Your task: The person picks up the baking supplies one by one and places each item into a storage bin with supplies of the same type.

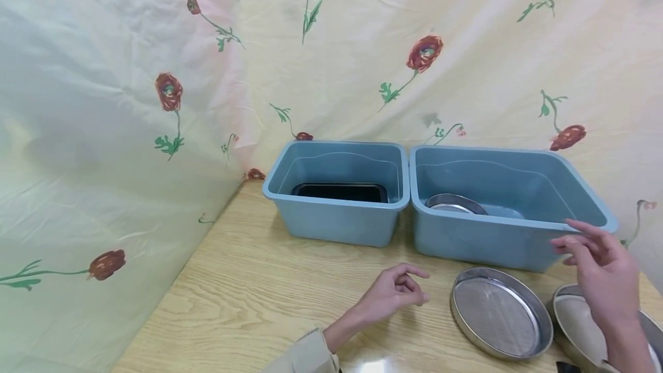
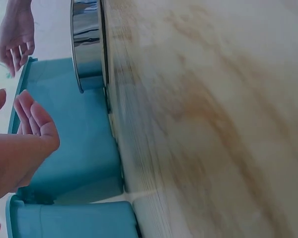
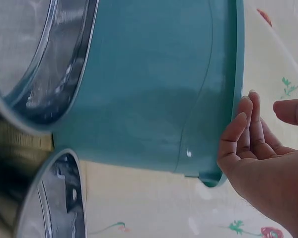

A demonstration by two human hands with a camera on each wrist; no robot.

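Note:
My left hand [image 1: 391, 291] hovers over the wooden table with loosely bent fingers and nothing in them. To its right lies a round metal sieve [image 1: 499, 312] with a mesh bottom. My right hand [image 1: 608, 272] is raised near the front right corner of the right blue bin [image 1: 481, 240], fingers loosely bent and holding nothing. In the right wrist view its fingertips [image 3: 242, 106] appear close to the bin's rim; whether they touch it I cannot tell. Partly hidden below this hand is a second round metal sieve [image 1: 575, 318]. Inside the right bin sits another round metal piece [image 1: 456, 203].
Left of the right bin stands another blue bin [image 1: 336, 220] with a black tray [image 1: 342, 191] inside. Both bins back onto a flowered cloth [image 1: 352, 73], which also hangs along the left side. The wooden table [image 1: 243, 281] stretches out in front.

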